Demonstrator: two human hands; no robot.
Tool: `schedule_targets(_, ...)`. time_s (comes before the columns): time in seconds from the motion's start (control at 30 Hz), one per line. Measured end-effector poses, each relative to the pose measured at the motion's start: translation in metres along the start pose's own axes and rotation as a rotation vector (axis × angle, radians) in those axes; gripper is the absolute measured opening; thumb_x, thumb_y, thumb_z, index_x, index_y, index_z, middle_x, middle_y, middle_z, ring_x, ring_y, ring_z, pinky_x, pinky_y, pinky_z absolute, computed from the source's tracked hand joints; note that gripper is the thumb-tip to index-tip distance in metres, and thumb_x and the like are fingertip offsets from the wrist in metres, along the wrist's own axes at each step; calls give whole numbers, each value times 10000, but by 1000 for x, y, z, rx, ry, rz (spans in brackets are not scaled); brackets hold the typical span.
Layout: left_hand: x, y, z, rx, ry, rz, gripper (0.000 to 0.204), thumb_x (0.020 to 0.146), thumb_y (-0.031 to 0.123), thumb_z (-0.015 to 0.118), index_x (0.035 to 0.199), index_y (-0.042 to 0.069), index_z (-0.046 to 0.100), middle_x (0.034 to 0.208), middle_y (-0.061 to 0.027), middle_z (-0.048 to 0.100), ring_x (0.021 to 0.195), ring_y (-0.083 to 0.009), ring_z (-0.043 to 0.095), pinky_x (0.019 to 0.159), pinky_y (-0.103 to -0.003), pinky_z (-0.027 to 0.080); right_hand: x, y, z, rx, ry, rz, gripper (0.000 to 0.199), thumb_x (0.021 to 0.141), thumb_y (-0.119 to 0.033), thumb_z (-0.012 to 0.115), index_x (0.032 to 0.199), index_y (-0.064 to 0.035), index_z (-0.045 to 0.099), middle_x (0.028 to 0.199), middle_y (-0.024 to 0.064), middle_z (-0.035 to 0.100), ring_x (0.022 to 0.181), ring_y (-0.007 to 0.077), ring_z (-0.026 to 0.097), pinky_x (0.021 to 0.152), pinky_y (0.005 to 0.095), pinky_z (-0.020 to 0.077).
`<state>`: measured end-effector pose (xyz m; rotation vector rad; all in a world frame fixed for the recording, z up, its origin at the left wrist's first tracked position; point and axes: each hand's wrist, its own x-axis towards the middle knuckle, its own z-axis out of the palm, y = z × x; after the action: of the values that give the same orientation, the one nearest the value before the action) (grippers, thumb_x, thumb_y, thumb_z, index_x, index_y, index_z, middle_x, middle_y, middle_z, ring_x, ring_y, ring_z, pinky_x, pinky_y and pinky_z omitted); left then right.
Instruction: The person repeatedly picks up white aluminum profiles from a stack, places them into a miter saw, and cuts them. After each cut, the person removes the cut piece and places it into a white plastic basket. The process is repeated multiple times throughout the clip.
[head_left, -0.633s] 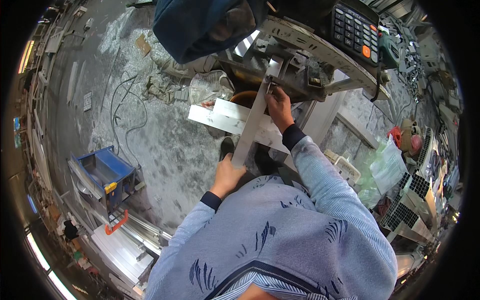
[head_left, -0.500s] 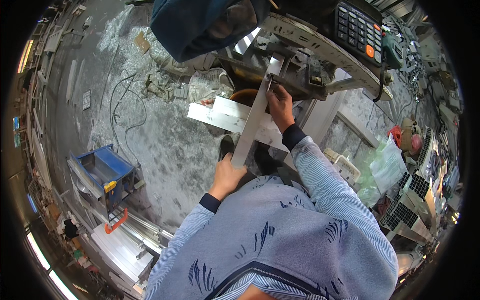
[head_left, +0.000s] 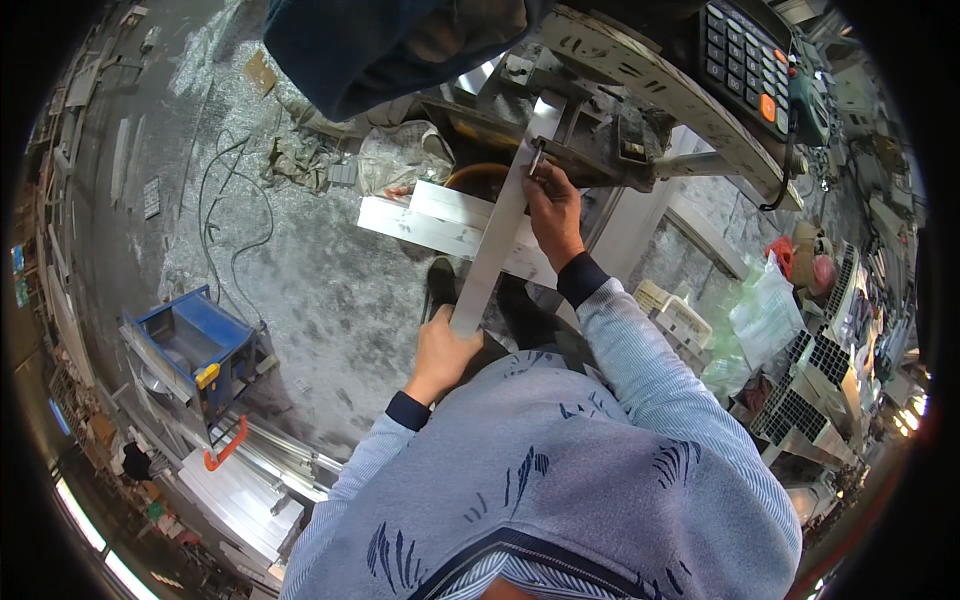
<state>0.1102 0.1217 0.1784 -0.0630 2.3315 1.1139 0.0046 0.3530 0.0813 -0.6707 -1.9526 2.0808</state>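
A long flat silver metal bar point(head_left: 490, 250) slants away from me, its far end on the machine point(head_left: 585, 140). Closed around the bar's near end is my left hand point(head_left: 445, 352). At its far part, my right hand point(head_left: 555, 208) pinches a short, thin metal rod point(head_left: 537, 157) beside the bar's right edge. Whether the rod is loose or fixed to the machine I cannot tell. Beneath the bar, pale flat metal pieces point(head_left: 415, 228) lie crosswise, next to a partly hidden round yellowish rim point(head_left: 475, 180).
A shelf edge point(head_left: 660, 95) carrying a black calculator point(head_left: 745, 65) juts in at upper right. Dark blue cloth point(head_left: 370, 50) hangs at the top. A blue metal stand point(head_left: 200, 345) and stacked metal profiles point(head_left: 240, 500) are at left; a cable point(head_left: 238, 225) lies on the floor.
The view has shifted slightly, so floor things sit farther left. The rod in my right hand shows more plainly beside the bar. My left hand keeps its hold.
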Motion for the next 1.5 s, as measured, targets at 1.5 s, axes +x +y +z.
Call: schedule_targets(1.5, 223, 82, 64, -148, -68, 168, 316, 860, 228, 746, 1011, -29, 640, 752, -113, 695, 607, -186, 674, 592, -358, 541, 84, -82, -184, -166, 371, -395, 158, 881, -67, 783, 1011, -11, 712, 946, 22, 733, 853, 105, 662, 785, 277, 524)
